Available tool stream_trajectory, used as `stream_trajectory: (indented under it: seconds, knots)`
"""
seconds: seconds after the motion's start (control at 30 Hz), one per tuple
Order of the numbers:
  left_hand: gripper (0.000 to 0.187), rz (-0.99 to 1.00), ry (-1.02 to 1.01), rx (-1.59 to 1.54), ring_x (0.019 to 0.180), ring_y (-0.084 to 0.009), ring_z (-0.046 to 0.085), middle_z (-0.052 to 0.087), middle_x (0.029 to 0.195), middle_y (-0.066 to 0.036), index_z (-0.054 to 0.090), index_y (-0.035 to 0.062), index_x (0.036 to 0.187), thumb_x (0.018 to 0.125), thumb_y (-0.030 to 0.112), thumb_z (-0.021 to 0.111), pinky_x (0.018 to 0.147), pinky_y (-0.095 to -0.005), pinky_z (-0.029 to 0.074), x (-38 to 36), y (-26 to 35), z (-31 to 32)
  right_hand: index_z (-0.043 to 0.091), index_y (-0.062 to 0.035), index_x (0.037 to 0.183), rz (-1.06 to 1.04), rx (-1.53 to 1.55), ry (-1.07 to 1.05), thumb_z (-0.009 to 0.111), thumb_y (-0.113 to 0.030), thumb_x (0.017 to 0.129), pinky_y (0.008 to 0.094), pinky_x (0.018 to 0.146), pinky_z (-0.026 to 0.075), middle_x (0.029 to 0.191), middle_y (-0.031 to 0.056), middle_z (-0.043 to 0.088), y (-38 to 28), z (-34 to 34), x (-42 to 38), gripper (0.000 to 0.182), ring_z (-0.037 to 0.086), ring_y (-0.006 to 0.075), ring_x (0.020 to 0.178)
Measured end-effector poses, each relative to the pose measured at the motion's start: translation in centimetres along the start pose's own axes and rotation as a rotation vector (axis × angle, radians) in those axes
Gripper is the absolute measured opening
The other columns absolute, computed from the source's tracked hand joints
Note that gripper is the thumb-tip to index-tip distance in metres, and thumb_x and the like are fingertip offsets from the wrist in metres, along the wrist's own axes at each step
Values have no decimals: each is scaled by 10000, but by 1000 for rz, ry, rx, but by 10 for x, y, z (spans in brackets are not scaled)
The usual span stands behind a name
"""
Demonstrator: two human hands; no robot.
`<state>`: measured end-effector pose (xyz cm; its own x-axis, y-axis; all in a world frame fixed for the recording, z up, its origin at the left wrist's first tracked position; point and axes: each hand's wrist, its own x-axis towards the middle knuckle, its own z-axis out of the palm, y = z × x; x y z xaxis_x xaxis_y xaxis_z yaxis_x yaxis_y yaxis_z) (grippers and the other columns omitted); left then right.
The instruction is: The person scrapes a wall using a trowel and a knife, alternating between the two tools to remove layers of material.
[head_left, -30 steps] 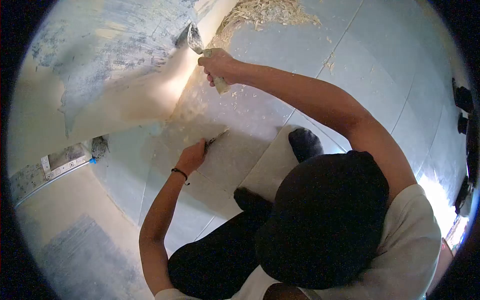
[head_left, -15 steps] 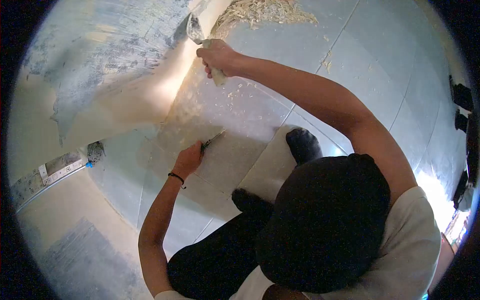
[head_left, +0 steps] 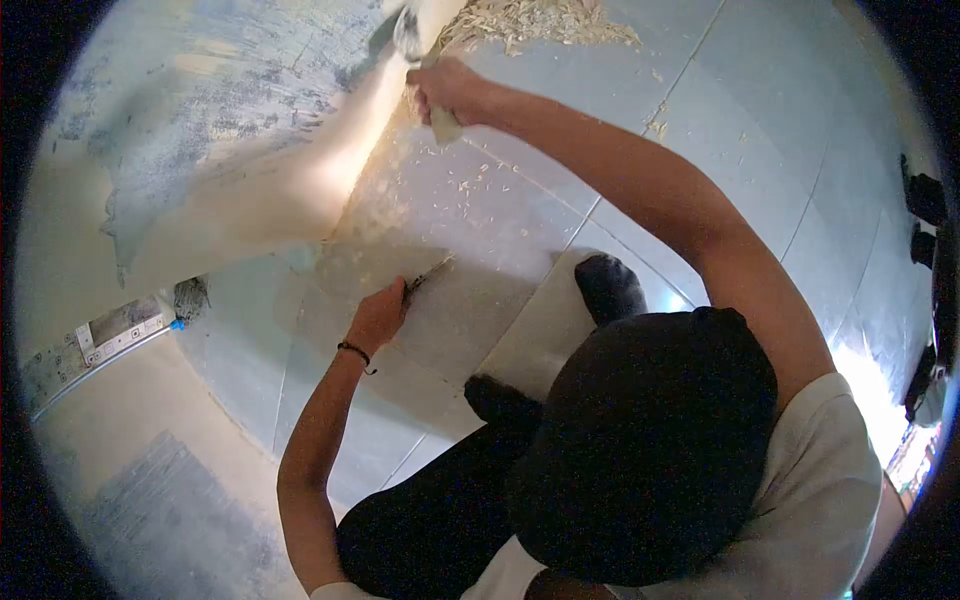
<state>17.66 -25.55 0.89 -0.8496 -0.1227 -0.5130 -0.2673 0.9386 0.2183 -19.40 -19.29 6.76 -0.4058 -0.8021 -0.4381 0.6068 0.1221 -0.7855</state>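
Observation:
My right hand is stretched out far ahead and grips the pale handle of a wide metal scraper. Its blade lies against the base of the wall, where blue-grey paint is scraped away to bare cream patches. My left hand, with a black band at the wrist, rests on the tiled floor and holds a small thin tool whose tip touches a tile. Fine flakes litter the tiles between both hands.
A heap of pale shavings lies at the wall's foot beyond the scraper. My feet in black socks sit under me on the tiles. A white socket strip is at the left, and dark objects line the right edge.
My right hand has pushed the scraper farther along the wall's base toward the heap of shavings. My left hand has stayed on the floor with its small tool.

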Motion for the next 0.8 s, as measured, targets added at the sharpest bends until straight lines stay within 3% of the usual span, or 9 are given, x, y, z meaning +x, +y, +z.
stream_trajectory:
  seconds: [0.03,0.13,0.23,0.33,0.43,0.53,0.6,0.67,0.8]
  knots:
    - [170,4,8,-12,773,-388,637,626,808,-187,440,40,999,952,189,506,651,-494,517,0,0,0,488,-31,856,6,-55,-64,584,-121,876,376,470,500,660,60,502,5,2,-8,133,518,159,516]
    - [183,2,4,22,776,-393,635,630,818,-192,440,44,999,953,202,518,654,-496,517,1,-3,5,529,2,1005,28,11,21,587,-113,847,438,508,550,728,115,526,24,25,-23,204,580,248,572]
    - [192,-57,-81,-2,783,-393,636,635,821,-187,444,40,1014,955,208,515,654,-495,517,2,10,-13,539,25,1034,77,-5,67,588,-115,846,445,504,547,717,119,529,27,27,-12,239,573,258,560]
    - [187,-107,-115,-9,805,-394,635,633,847,-195,444,34,1021,953,197,506,659,-497,516,2,14,-16,519,30,987,54,23,68,597,-116,839,451,500,541,698,117,527,21,19,-4,222,568,260,550]
    - [186,-38,-25,-38,820,-397,635,632,890,-204,443,24,1029,947,181,502,668,-500,518,-4,10,-9,509,32,949,-44,182,-60,625,-121,824,455,503,539,692,119,533,15,-12,37,229,577,258,558]
    - [197,12,32,-32,823,-396,634,630,922,-206,445,17,1046,938,170,508,676,-496,522,-6,3,1,516,29,924,-64,18,71,654,-138,815,451,500,534,693,124,538,8,-25,30,242,584,262,565]
    - [207,2,24,-20,819,-397,634,634,905,-200,447,16,1057,938,173,509,678,-495,525,-7,3,1,520,22,917,-293,-250,-79,606,-134,861,418,460,506,687,113,528,27,-31,35,187,553,229,530]
    - [209,-19,-2,-6,813,-398,634,636,887,-196,447,16,1059,938,174,509,677,-494,525,-1,2,1,509,2,885,-75,-186,17,580,-130,874,394,443,486,687,91,519,20,-15,8,150,525,194,508]
    - [194,-42,-54,6,797,-402,633,635,850,-196,447,24,1045,938,174,509,670,-497,519,-1,4,-1,476,-27,841,29,-14,74,580,-130,861,374,454,488,680,68,503,7,15,-19,148,510,164,503]
